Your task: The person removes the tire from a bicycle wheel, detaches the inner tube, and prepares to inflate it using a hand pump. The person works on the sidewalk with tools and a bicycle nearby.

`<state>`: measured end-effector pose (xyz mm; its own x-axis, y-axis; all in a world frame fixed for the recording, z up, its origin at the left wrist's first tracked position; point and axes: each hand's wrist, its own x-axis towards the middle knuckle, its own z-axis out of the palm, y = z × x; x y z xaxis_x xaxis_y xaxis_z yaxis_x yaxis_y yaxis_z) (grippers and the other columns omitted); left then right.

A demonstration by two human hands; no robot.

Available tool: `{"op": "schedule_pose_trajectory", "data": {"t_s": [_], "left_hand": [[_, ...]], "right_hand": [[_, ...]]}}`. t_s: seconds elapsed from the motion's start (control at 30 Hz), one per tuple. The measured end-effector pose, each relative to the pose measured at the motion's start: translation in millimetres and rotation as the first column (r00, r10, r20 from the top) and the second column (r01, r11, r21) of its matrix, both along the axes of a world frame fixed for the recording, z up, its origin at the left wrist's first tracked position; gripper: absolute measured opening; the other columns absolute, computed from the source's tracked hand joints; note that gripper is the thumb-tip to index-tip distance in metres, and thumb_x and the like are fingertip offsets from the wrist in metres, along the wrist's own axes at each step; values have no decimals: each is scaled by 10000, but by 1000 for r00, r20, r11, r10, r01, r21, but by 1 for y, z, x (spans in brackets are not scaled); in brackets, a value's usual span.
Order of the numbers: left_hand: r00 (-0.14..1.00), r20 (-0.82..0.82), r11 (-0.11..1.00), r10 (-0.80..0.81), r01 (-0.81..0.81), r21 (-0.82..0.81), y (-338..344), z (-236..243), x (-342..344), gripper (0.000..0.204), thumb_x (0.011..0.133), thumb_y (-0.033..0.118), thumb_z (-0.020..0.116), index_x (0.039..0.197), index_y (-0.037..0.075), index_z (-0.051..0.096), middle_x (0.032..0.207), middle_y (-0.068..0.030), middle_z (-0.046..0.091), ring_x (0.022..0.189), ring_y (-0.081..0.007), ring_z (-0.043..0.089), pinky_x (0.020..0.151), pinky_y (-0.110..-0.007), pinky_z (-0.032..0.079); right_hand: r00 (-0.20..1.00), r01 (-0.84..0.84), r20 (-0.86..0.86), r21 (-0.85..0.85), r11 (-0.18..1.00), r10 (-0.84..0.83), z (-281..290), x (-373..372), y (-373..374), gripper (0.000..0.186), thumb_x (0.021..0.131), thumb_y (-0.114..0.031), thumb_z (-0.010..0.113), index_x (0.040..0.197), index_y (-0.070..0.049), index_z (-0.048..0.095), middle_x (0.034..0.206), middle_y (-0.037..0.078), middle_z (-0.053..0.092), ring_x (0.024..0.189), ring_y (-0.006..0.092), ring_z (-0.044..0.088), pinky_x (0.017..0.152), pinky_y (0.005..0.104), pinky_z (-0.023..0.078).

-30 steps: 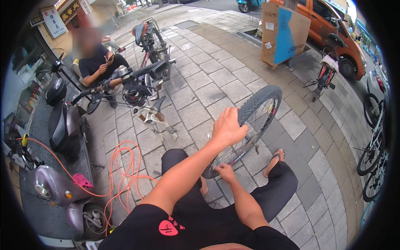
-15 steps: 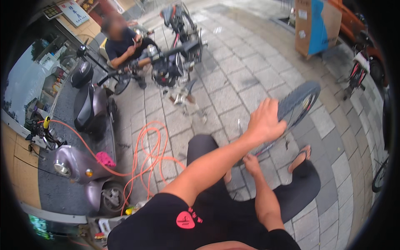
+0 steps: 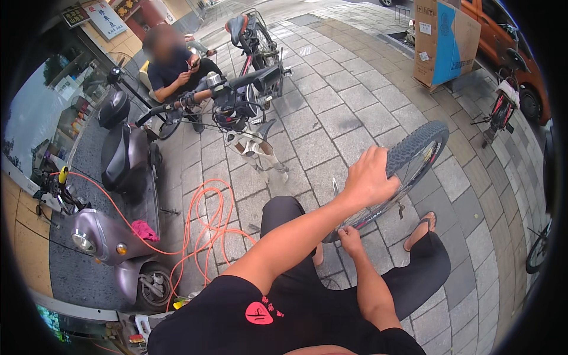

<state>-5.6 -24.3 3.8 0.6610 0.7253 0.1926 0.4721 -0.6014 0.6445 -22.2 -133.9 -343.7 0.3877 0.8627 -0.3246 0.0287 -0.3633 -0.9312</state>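
A bicycle wheel [image 3: 416, 145] with a black knobby tyre stands tilted in front of me, its lower left part near my feet. My left hand [image 3: 373, 177] reaches across and is wrapped over the upper side of the tyre. Lower down, my right hand [image 3: 351, 239] has its fingers closed on the wheel's near edge; the fingertips are partly hidden. A thin shiny metal piece [image 3: 335, 188] shows beside the wheel, too small to identify. Beyond it stands a bicycle whose pale front fork [image 3: 257, 151] has no wheel in it.
An orange hose [image 3: 204, 219] lies in loops on the paving at left, beside a purple scooter [image 3: 127, 154]. A person [image 3: 171, 68] sits behind the bicycle, holding a small object. A tall cardboard box [image 3: 429, 44] and a parked bicycle [image 3: 503, 106] stand at far right.
Both hands stay on the wheel. My left hand and the wheel appear slightly further left and lower, while the whole view has shifted a little.
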Motion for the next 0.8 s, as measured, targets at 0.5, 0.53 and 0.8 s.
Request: {"op": "schedule_pose_trajectory", "data": {"t_s": [0.5, 0.53, 0.8], "left_hand": [[999, -30, 999, 36, -35, 28, 12, -3, 2, 632, 785, 300, 704, 1331, 7, 576, 1219, -177, 621, 1163, -383, 626, 959, -476, 514], [999, -36, 999, 36, -36, 19, 9, -4, 0, 631, 785, 298, 701, 1330, 7, 577, 1219, -179, 622, 1165, -384, 626, 962, -477, 514], [999, -12, 999, 44, -44, 25, 11, -5, -3, 614, 788, 298, 677, 1324, 14, 584, 1225, -187, 627, 1189, -398, 618, 985, -489, 509]], "right_hand": [[999, -2, 40, -51, 999, 4, -8, 7, 5, 303, 959, -278, 709, 968, 24, 738, 735, 22, 657, 610, 113, 565, 555, 317, 466], [1000, 5, 23, -55, 998, -4, -12, 4, 3, 303, 951, -272, 709, 966, 29, 736, 750, 32, 669, 631, 118, 576, 576, 321, 477], [982, 172, -77, 28, 985, -170, 1, 7, 8, 261, 907, -213, 687, 958, 39, 733, 794, 39, 684, 726, 113, 586, 659, 320, 493]]}}
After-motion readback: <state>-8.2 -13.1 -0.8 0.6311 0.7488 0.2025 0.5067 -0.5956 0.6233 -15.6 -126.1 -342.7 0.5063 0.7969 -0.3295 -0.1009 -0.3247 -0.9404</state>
